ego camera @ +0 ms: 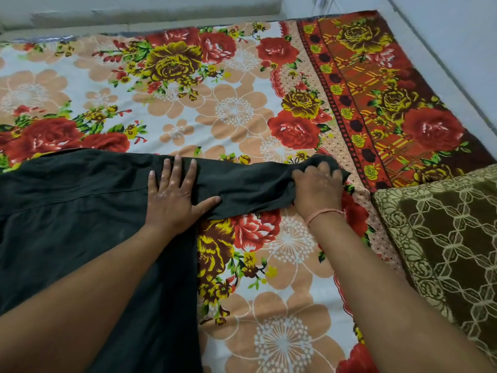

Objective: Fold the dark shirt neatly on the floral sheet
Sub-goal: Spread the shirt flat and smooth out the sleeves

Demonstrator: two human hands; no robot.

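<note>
While flat, left hand (172, 195) splayed.

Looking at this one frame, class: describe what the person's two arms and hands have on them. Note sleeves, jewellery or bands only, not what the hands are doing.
Both forearms are bare, with no sleeves in view. The right hand has a thin pinkish-orange thread band around its wrist. The left hand shows no band, watch or ring.
</note>
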